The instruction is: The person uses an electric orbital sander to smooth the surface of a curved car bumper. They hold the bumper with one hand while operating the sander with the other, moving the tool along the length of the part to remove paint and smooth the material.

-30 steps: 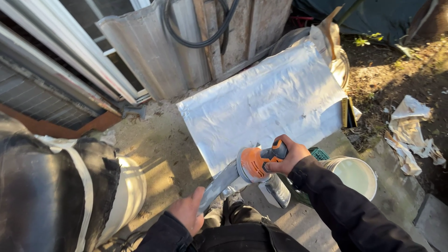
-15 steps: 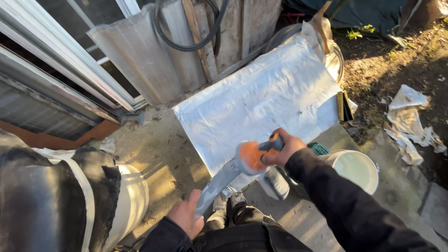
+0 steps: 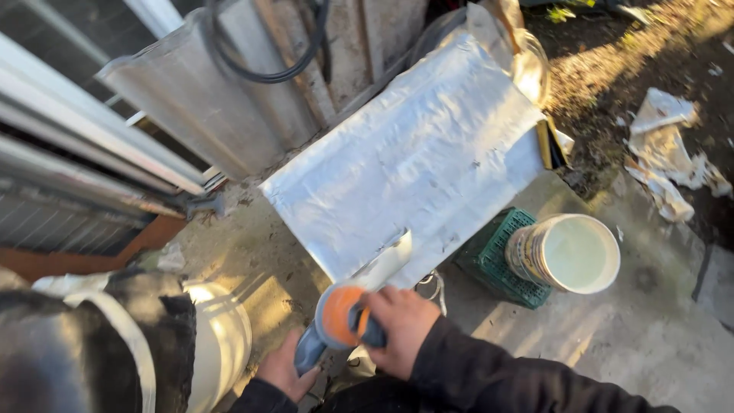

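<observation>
Silver foil sheet lies flat at 12 o'clock from your hands, long side running toward 1 o'clock, wrinkled but fully unrolled. No cut, seam or tape line shows on it, so my read is that work on the sheet is barely begun; its near edge sits just under the tool tip.

Your right hand has its fingers wrapped tight around the tape dispenser, at the orange hub, with the pale blade end pointing to 1 o'clock and touching or just over the sheet's near edge; I can't tell which. Your left hand at 7 o'clock is curled on the grey-blue handle end, grip closed, fingertips partly hidden.

Left to do, by my judgement: everything along the sheet itself.

Containers and wrappings:
- White bucket at 3 o'clock, round, open top, a yellowish printed band round its wall, tilted against the green crate.
- Crumpled white paper at 2 o'clock on the dirt, well apart.
- Foil-wrapped duct at 9 o'clock, black wrap with a white strap beside it.
- Grey corrugated panel at 11 o'clock, black hose looped above it.
</observation>
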